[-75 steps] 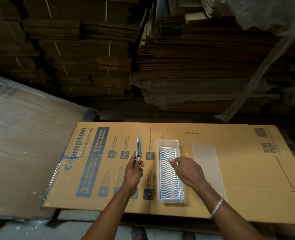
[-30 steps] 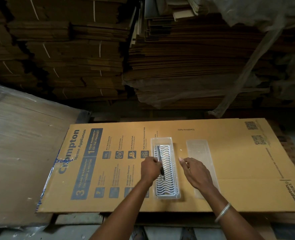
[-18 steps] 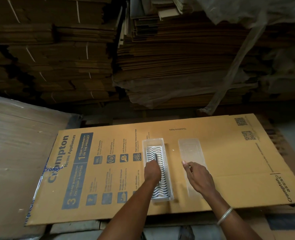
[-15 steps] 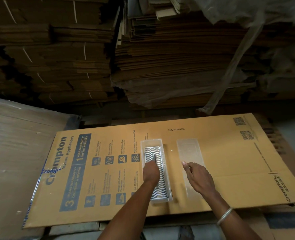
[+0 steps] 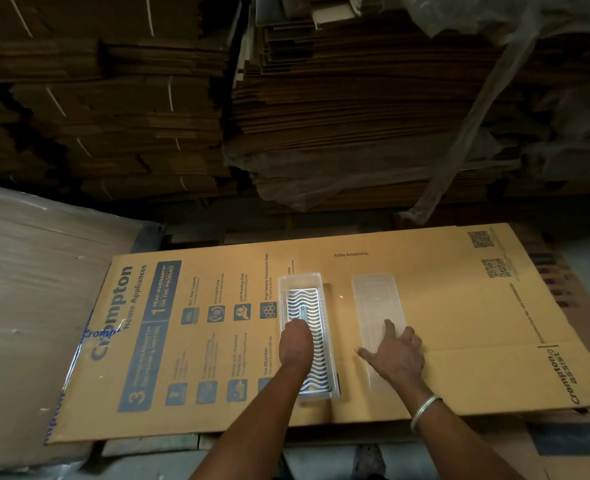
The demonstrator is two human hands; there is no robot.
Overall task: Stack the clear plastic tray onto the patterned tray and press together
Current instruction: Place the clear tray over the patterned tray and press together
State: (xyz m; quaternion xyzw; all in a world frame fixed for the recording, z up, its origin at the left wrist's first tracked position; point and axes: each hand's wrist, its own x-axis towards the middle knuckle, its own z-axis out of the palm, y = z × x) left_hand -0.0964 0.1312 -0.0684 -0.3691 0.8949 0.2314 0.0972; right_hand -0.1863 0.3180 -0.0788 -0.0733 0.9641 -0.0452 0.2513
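Note:
The patterned tray (image 5: 316, 344), clear-walled with a white wavy insert, lies lengthwise on a flattened cardboard box (image 5: 459, 323). My left hand (image 5: 296, 342) is down inside it, fingers curled over a slim utility knife (image 5: 302, 311) whose far end sticks out beyond my fingertips onto the wavy insert. The clear plastic tray (image 5: 373, 296) lies parallel, a short gap to the right of the patterned one. My right hand (image 5: 395, 355) rests flat on its near half, fingers spread, gripping nothing.
The printed cardboard box lies over a low platform; its near edge is just beyond my forearms. A plastic-wrapped stack of sheets (image 5: 37, 289) sits at the left. Tall piles of flattened cartons (image 5: 355, 116) wall off the back.
My left hand carried the utility knife from left of the patterned tray into it. My right hand moved off the patterned tray and came down spread on the clear tray.

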